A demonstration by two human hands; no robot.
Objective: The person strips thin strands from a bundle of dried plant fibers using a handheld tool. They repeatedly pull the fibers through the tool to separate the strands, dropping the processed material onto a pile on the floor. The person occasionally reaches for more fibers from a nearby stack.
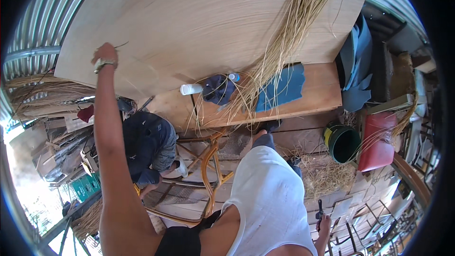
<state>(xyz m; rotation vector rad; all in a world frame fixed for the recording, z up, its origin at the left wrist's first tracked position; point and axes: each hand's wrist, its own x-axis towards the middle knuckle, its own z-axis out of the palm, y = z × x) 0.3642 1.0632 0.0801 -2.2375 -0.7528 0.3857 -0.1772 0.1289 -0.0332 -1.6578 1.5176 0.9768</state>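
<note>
Workshop, head view — corrugated walls, plywood sheet (189, 19). Left hand (104, 54) raised, pinching a thin fibre strand (121, 45) against the sheet. Right hand (323, 222) low, closed on a dark-handled tool (320, 208). Risk: strand may snap or slip if tugged.

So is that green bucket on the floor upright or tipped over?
Upright, as far as I can tell: the green bucket shows its round open mouth to the camera, beside the red cushion. Contents: cannot tell.

Person seen from above: white sleeveless top (268, 199) over a black undergarment (182, 242), grey trousers (265, 141), bare arms, and a metal-coloured wristwatch (103, 65) on the left wrist.
</note>
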